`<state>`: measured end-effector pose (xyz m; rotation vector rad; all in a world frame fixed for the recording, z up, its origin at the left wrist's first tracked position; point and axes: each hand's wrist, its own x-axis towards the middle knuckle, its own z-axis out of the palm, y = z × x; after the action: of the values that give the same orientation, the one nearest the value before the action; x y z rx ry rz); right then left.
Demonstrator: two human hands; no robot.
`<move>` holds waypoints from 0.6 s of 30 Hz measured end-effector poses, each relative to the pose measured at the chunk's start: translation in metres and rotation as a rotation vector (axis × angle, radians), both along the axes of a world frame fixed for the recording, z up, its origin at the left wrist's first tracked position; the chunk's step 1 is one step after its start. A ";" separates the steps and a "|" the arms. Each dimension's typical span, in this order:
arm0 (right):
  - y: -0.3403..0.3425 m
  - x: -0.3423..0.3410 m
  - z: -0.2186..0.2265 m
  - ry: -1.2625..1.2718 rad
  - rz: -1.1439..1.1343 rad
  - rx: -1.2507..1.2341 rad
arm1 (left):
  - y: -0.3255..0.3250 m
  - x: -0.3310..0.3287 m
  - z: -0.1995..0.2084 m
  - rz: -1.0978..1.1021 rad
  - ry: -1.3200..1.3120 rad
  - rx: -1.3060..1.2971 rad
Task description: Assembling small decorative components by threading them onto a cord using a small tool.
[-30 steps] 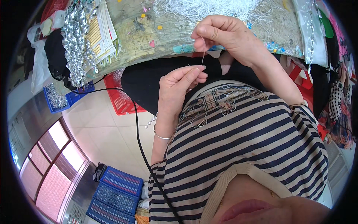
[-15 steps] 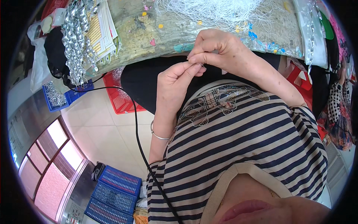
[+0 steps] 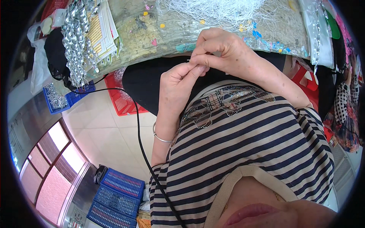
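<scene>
My left hand [image 3: 176, 83] and my right hand [image 3: 220, 47] meet fingertip to fingertip above my lap, just in front of the table edge. Both are closed in a pinch. A thin pale strand [image 3: 189, 59] pokes out by the right fingertips; the rest of it is hidden between the fingers. Beyond the right hand, a tangled heap of fine white thread [image 3: 213, 9] lies on the table [image 3: 137, 38].
Strings of shiny clear beads [image 3: 78, 41] hang over the table's left edge beside a stack of cards [image 3: 104, 32]. A black cable [image 3: 138, 129] runs down past my left arm. Below stand a red basket [image 3: 123, 102], a blue tray [image 3: 68, 97] and blue boxes [image 3: 116, 197].
The right fingers have shifted slightly left and up. A fine loop that showed beside the left fingertips is now hidden, and a pale end shows at the right fingertips.
</scene>
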<state>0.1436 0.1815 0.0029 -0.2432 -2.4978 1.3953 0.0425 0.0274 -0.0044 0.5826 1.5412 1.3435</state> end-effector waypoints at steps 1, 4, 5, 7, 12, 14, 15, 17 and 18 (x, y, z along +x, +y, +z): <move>0.001 0.000 -0.003 0.029 -0.022 -0.079 | 0.002 0.001 0.001 -0.001 0.001 0.001; 0.003 0.001 0.002 0.006 -0.089 -0.214 | 0.008 0.009 0.003 0.198 -0.071 0.005; 0.002 0.001 0.004 -0.047 -0.133 -0.271 | 0.010 0.010 0.002 0.248 -0.105 0.044; 0.001 0.001 0.003 -0.033 -0.135 -0.313 | 0.012 0.009 0.001 0.296 -0.137 0.087; 0.001 0.003 0.004 -0.053 -0.177 -0.311 | 0.011 0.006 0.002 0.271 -0.363 0.109; 0.001 0.004 0.002 -0.029 -0.148 -0.354 | 0.011 0.005 0.002 0.275 -0.381 0.115; 0.002 0.004 0.000 -0.029 -0.150 -0.354 | 0.011 0.004 0.002 0.280 -0.399 0.121; 0.002 0.004 -0.004 -0.025 -0.199 -0.507 | 0.011 0.004 0.003 0.289 -0.390 0.113; 0.003 0.006 -0.002 -0.025 -0.201 -0.508 | 0.011 0.003 0.003 0.299 -0.382 0.105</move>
<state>0.1496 0.1848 0.0006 -0.5930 -2.0226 1.9164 0.0459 0.0385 -0.0010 0.1438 1.2808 1.6595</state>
